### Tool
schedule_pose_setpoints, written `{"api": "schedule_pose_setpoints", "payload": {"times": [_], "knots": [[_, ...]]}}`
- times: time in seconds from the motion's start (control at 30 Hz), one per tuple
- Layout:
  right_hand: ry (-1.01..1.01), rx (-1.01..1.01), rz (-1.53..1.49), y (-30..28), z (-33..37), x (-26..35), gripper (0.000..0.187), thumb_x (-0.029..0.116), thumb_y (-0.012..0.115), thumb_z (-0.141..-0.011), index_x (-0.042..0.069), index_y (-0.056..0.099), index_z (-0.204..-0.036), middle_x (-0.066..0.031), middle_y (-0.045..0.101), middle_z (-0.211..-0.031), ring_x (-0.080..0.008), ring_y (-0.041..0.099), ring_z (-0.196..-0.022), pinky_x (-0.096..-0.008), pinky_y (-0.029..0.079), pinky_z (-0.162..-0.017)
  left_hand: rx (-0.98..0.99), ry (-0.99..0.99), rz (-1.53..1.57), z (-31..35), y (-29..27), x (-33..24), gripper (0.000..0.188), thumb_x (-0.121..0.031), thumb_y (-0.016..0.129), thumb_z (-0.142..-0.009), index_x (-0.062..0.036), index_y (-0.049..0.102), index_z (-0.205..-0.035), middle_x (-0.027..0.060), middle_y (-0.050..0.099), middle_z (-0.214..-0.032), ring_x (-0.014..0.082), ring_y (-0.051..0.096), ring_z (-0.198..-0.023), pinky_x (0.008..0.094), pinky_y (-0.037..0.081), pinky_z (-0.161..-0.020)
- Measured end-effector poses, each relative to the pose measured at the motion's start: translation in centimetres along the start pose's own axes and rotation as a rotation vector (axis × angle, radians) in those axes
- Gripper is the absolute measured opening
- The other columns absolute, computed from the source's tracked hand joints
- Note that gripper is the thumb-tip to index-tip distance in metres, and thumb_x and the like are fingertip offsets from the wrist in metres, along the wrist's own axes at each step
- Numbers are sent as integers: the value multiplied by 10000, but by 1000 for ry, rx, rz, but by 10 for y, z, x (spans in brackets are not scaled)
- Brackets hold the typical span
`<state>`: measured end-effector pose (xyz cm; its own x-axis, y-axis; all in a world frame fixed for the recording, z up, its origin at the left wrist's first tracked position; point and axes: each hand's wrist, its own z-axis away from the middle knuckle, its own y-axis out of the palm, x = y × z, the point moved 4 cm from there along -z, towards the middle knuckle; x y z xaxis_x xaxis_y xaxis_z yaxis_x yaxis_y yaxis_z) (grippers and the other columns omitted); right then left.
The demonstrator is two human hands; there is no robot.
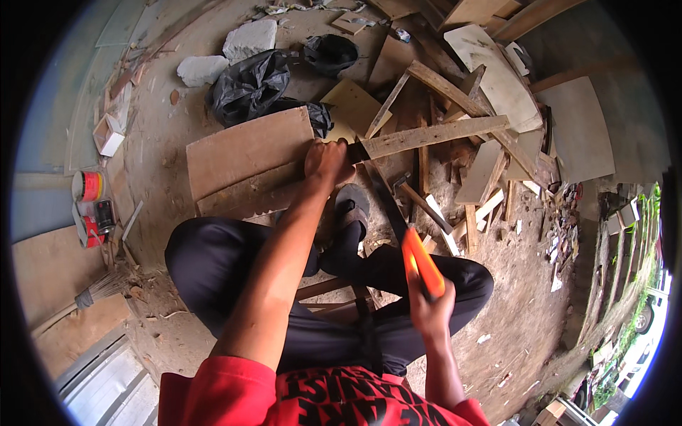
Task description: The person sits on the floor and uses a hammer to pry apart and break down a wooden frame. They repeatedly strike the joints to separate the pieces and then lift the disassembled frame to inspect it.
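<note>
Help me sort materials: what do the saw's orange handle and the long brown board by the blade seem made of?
Orange handle: probably smooth plastic, from its bright, even colour. Long brown board: likely unfinished wood, from its spotted surface.

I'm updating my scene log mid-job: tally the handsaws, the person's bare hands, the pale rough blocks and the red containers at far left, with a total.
Handsaw: 1
Bare hands: 2 (left hand, right hand)
Pale rough blocks: 2
Red containers: 2
Total: 7
</note>
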<state>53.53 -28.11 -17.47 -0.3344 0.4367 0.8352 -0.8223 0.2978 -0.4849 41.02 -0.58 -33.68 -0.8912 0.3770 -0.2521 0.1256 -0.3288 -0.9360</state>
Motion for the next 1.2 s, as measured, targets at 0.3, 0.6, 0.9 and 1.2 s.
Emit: {"api": "schedule_pose_setpoints", "payload": {"times": [0.3,0.6,0.9,1.2], "knots": [[-98,20,60,73,-106,16,230,167,660,-898,-60,628,-876,-192,617,-678,-182,609,-611,-382,487,-620,13,-8,75,3,-11,3,276,-217,619,-769,-69,655,-999,154,733,-917,312,718,-894,429,557,-813],[33,13,-23,-9,31,-12,146,86,625,-934,-48,676,-959,23,545,-637,-20,461,-627,-223,399,-551,-9,-13,19,6,-8,1,339,-308,704,-747,-64,657,-979,173,729,-940,297,702,-957,372,465,-967],[-118,12,5,86,-132,13,245,193,665,-895,-47,632,-856,-213,613,-658,-171,614,-614,-385,487,-605,-16,-32,81,0,-12,-2,291,-231,657,-731,-83,672,-981,144,733,-926,294,715,-878,408,549,-816],[66,26,-88,-3,27,-20,172,106,636,-938,-62,654,-910,9,534,-632,-26,476,-664,-233,411,-565,-126,38,-46,0,5,3,229,-290,679,-751,-121,692,-905,144,736,-845,266,732,-848,383,497,-905]]}}
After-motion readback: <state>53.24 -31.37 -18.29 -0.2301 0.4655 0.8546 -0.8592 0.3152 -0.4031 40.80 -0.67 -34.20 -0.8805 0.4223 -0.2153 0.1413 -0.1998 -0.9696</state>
